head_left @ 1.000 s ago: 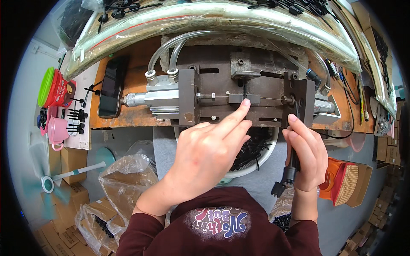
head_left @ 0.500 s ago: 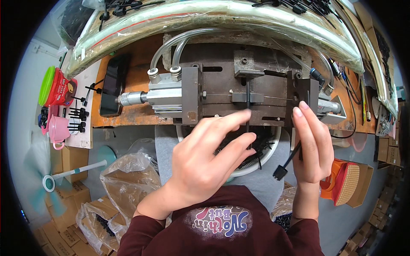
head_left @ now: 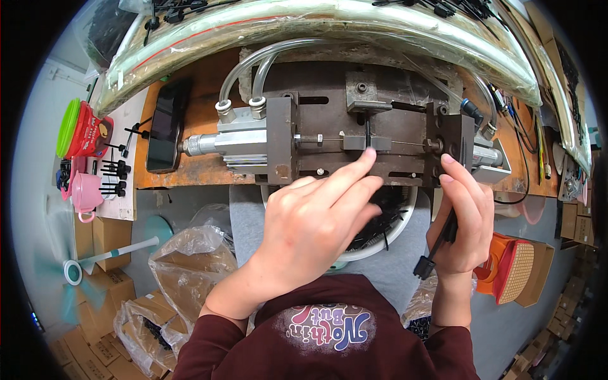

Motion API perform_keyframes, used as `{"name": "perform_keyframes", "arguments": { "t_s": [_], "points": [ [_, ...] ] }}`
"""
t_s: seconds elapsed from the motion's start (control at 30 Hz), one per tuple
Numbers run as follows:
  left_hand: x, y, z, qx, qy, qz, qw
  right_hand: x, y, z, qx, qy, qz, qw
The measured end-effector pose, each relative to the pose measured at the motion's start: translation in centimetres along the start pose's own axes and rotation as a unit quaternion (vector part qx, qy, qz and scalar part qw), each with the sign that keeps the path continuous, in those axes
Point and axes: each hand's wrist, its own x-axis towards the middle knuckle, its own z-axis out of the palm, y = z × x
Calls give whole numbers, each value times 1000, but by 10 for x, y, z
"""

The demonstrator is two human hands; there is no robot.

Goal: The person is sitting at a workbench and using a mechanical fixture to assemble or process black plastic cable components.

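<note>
A thin black plastic rod (head_left: 368, 131) stands in the small metal holder (head_left: 352, 144) at the middle of the metal clamping fixture (head_left: 323, 166). My left hand (head_left: 310, 221) reaches in from below, fingers apart, with the index fingertip at the rod's near end. It grips nothing that I can see. Beside the fixture's right block, my right hand (head_left: 468, 221) is curled around black plastic sticks with a ribbed head (head_left: 425, 268) hanging below the palm. How many sticks it holds is hidden. Threaded tips (head_left: 310, 139) point inward from both sides of the fixture toward the holder.
Air cylinders (head_left: 244, 144) with clear hoses (head_left: 259, 73) flank the fixture. A round white basket (head_left: 410, 215) of black parts sits beneath my hands. A phone (head_left: 168, 130), pink cup (head_left: 87, 190) and black parts (head_left: 116, 168) lie left. A fan (head_left: 73, 272) stands lower left.
The threaded tips have come out from both side blocks toward the holder. My left index finger has moved up to the rod's near end. My right hand has shifted slightly, its sticks moving down and right.
</note>
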Motion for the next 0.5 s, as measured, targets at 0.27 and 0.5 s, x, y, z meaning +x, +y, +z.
{"name": "perform_keyframes", "arguments": {
  "t_s": [0.27, 0.5],
  "points": [
    [-13, 25, -14, -205, -4, 61, 977, 17, -15, 13, -12, -15, -17, 1000],
    [-11, 12, -8, -35, 52, 17, 998, 5, -11, 0, 30, -2, 79, 996]
  ]
}}
